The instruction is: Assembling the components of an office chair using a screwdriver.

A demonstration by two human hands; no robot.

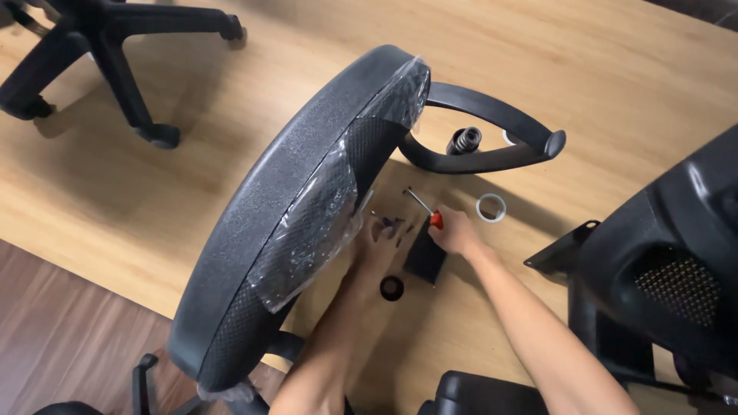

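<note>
**Head view: chair seat on edge, small parts laid out**

Head camera notes. Seat cushion point(296, 207) is stood on edge on the floor, armrest point(492, 127) already fitted. Right hand point(455, 233) is closed around a red-handled screwdriver point(424, 208) just beside the seat. Left hand point(378, 244), fingers loosely spread, is rested on small screws point(390, 223). Backrest point(669, 269) is seen well apart, unattached.

- We see a screwdriver point(425, 207) with an orange-red handle and thin metal shaft, just right of frame centre, pointing up-left.
- We see small dark screws point(390, 223) lying loose on the wooden floor, just left of it.
</note>
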